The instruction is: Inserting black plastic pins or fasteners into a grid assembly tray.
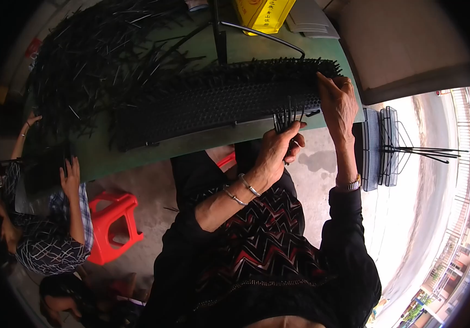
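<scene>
A long, dark perforated panel (218, 106) lies across the green table (106, 167) in front of me. Many short black pieces stick up in a dense row along its far side. My left hand (273, 153), closed, grips a bunch of thin black strips (283, 117) that point up over the panel's near edge. At the panel's right end, my right hand (338, 104) is bent with its fingertips at the row of black pieces. Its fingers look pinched together, but what is between them I cannot make out.
A large heap of loose black strips (98, 60) covers the table's far left. Behind the panel are a black metal stand (220, 44) and a yellow bag (262, 16). A red stool (112, 227), a co-worker's hand (71, 177) are at left; wire racks (380, 147) stand at right.
</scene>
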The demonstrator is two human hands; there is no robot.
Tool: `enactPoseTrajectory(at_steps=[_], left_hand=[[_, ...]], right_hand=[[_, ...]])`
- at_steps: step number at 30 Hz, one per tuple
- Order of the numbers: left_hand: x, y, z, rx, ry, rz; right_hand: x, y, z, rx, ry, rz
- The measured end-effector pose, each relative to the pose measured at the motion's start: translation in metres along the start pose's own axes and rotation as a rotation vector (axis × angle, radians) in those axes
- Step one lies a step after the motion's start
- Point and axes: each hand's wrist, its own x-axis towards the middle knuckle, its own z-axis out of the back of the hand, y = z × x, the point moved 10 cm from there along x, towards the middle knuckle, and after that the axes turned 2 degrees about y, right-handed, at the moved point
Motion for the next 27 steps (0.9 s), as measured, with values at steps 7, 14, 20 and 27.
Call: enactPoseTrajectory(at_steps=[7, 14, 20, 27], left_hand=[[0.002, -0.001, 0.001, 0.023, -0.024, 0.024], [0.001, -0.002, 0.003, 0.055, -0.003, 0.03], [-0.003, -0.002, -0.006, 0.243, 0.074, 0.066], [-0.005, -0.005, -0.008, 0.349, 0.142, 0.003]], right_hand=[[0.002, 0.007, -0.002, -0.004, -0.029, 0.024], [-0.03, 0.002, -0.01, 0.5, 0.333, -0.19], [-0.048, 0.01, -0.026, 0.953, 0.596, -0.314], [-0.049, 0.007, -0.036, 1.108, 0.734, -0.428]])
